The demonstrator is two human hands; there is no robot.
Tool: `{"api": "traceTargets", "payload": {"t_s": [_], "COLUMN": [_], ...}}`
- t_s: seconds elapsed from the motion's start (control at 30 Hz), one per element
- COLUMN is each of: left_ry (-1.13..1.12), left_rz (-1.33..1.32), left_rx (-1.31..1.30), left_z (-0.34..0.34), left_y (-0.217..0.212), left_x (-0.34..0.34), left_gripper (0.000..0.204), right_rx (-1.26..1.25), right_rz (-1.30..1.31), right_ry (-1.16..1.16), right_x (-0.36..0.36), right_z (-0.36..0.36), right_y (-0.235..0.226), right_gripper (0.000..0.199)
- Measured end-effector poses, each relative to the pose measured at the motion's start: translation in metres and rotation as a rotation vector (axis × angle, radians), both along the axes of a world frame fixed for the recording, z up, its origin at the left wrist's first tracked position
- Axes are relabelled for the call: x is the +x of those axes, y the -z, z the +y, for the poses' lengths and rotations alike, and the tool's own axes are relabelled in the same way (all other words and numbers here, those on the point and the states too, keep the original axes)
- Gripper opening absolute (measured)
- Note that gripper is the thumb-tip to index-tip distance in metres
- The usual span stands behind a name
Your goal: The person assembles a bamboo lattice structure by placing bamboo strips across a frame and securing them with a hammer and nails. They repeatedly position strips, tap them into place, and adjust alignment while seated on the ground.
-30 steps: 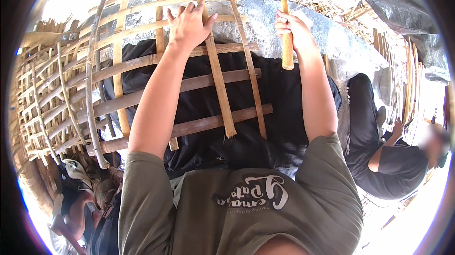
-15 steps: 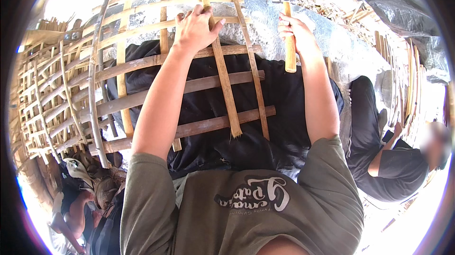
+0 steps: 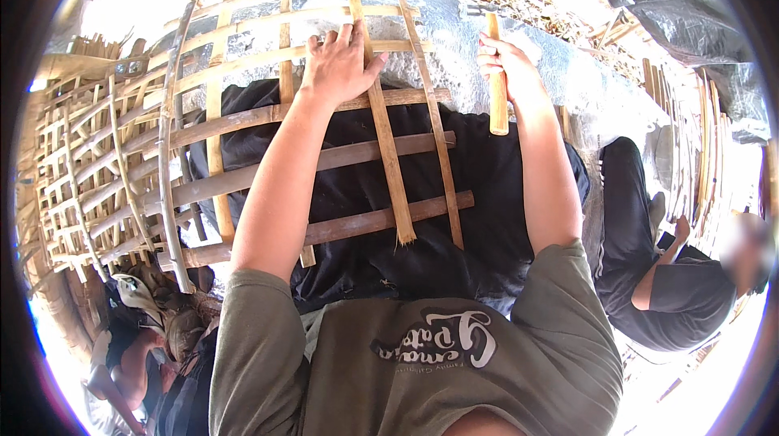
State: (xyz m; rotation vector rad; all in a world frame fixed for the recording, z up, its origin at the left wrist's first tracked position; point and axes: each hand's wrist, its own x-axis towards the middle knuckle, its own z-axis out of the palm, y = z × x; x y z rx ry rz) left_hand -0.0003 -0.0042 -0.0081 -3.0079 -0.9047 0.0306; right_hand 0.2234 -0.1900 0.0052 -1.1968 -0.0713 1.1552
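Observation:
A lattice of bamboo strips [image 3: 389, 162] lies over my lap, long crosspieces running left to right. My left hand [image 3: 339, 63] rests on its far part, gripping a pale upright bamboo strip [image 3: 396, 193] near a crossing. The thumb lies on the strip's right side and the fingers on its left. This strip's near end is frayed. Beyond the lattice's right edge, my right hand [image 3: 510, 67] is closed round the wooden handle of a hammer [image 3: 499, 107]. The handle points toward me; its metal head at the far end shows only faintly.
Woven bamboo lattice [image 3: 89, 168] continues to the left. Black cloth [image 3: 503, 184] covers my legs beneath it. A seated person in dark clothes [image 3: 690, 298] is at the right, and another person's legs [image 3: 134, 371] show at lower left. Grey plastic sheeting [image 3: 682, 6] hangs at the upper right.
The whole scene sits slightly lower in the picture. My left hand stays on the same strip, its fingers a little straighter; my right hand keeps the hammer in nearly the same place.

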Motion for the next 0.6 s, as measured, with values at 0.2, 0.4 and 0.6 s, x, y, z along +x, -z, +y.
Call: {"api": "traceTargets", "payload": {"t_s": [0.2,0.4,0.6], "left_ry": [-0.002,0.002,-0.003], "left_rz": [0.006,-0.021,0.008], "left_rx": [-0.056,-0.068,-0.052], "left_z": [-0.0004,0.0015,0.0026], "left_y": [-0.0038,-0.0003,-0.0002], "left_x": [0.0012,0.0006,0.0024], "left_gripper": [0.078,0.080,0.081], "right_rx": [-0.019,-0.023,-0.013], "right_rz": [0.020,0.013,0.038], "right_ry": [0.010,0.011,0.001], "right_x": [0.0003,-0.0016,-0.0006], "right_z": [0.0008,0.0015,0.0033], "right_y": [0.0006,-0.0012,0.0023], "right_gripper": [0.015,0.015,0.017]}}
